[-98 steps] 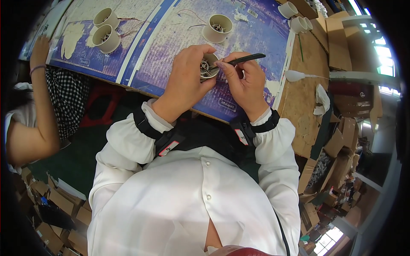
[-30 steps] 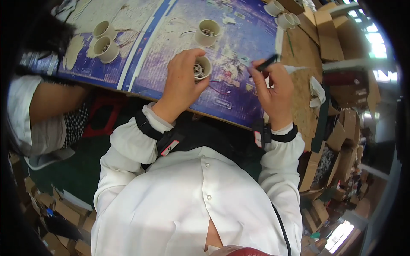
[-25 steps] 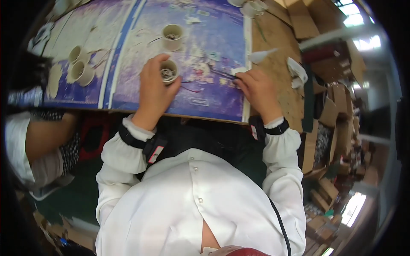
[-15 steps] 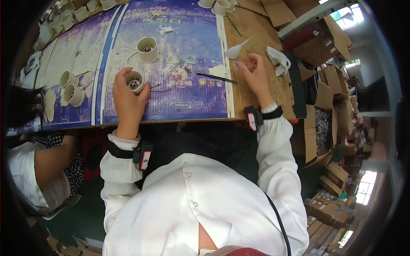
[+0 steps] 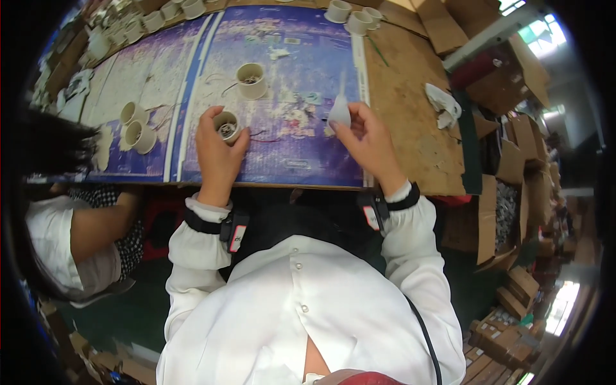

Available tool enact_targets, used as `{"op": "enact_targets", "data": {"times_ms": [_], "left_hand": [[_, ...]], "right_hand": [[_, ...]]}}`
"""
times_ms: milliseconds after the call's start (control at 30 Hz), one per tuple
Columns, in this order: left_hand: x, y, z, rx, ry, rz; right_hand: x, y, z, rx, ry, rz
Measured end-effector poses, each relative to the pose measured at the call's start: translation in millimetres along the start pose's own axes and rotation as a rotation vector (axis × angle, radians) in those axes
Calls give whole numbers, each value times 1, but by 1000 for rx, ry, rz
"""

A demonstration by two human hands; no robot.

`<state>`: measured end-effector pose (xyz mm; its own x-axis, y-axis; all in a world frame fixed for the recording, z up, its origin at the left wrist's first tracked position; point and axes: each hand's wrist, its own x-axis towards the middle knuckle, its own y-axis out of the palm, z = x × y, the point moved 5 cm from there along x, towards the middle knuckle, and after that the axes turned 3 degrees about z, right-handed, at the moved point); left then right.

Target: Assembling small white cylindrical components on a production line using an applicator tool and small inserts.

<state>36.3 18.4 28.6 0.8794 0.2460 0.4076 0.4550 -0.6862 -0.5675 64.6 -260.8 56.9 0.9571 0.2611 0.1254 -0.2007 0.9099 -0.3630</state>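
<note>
My left hand is wrapped round a small white cup standing on the table near its front edge. Inside the cup sits a round part with wire ends, and thin dark red wires trail out to its right. In my right hand is a white squeeze bottle, gripped between thumb and fingers, its long thin nozzle pointing away from me. A second white cup with wires inside stands farther back, between the two hands. The dark thin stick near the bottle is mostly hidden by it and my hand.
Two more white cups with wires stand to the left, near another person's arm. Rows of white cups line the back. At right lie a crumpled white cloth and a green stick; cardboard boxes are stacked beyond.
My right hand has taken hold of the white squeeze bottle and brought it left over the purple sheet. My left hand stays round its cup. The whole view has shifted slightly.
</note>
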Motion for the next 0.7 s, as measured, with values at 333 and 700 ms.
{"op": "enact_targets", "data": {"times_ms": [333,700], "left_hand": [[4,3,-6,-9,14,-3],[2,-1,-3,-45,12,88]], "right_hand": [[-40,25,-16,154,9,-55],[-35,34,-5,14,-55,-27]]}}
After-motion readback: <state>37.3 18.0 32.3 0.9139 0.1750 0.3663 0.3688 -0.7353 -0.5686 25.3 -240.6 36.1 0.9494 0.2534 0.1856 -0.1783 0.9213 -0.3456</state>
